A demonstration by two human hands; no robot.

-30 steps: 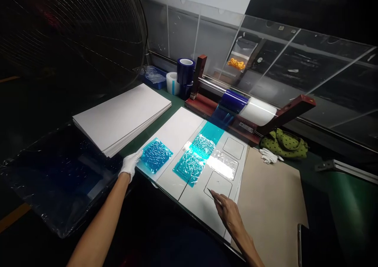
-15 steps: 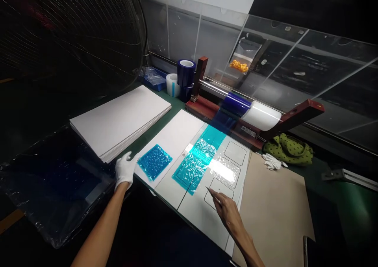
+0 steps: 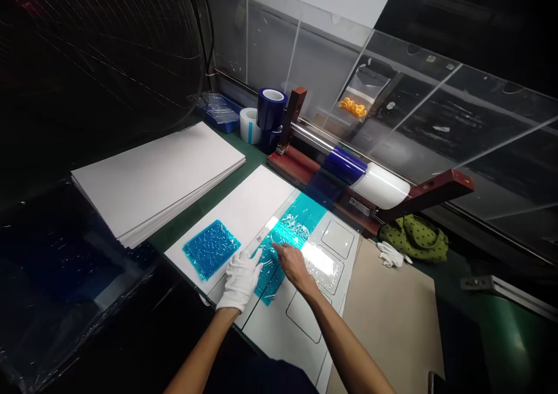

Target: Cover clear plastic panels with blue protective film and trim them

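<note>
My left hand (image 3: 240, 280), in a white glove, rests on the white board (image 3: 279, 315) at the left edge of a strip of teal film (image 3: 290, 231). Its fingers reach forward and look spread, with nothing visible between them. My bare right hand (image 3: 294, 265) is over the strip, fingers pinched together; a thin dark pointed tool barely shows at the fingertips. The wrinkled strip runs up to a blue film roll (image 3: 346, 164). Left of my gloved hand, a blue film-covered square (image 3: 211, 249) lies on white sheet. Right of the strip are outlined rounded rectangles and a shiny clear piece (image 3: 325, 268).
A thick stack of white sheets (image 3: 157, 179) lies left. Behind are tape rolls (image 3: 271, 106) and a blue tray (image 3: 224, 114). A red roll stand (image 3: 440, 195) also carries a white roll (image 3: 381, 185). Brown board (image 3: 392, 307), a glove (image 3: 392, 254) and green dotted cloth (image 3: 414, 240) lie right.
My left hand has moved right, from beside the white stack onto the board by the film's edge. My right hand has moved up and left onto the teal strip. The view has shifted slightly.
</note>
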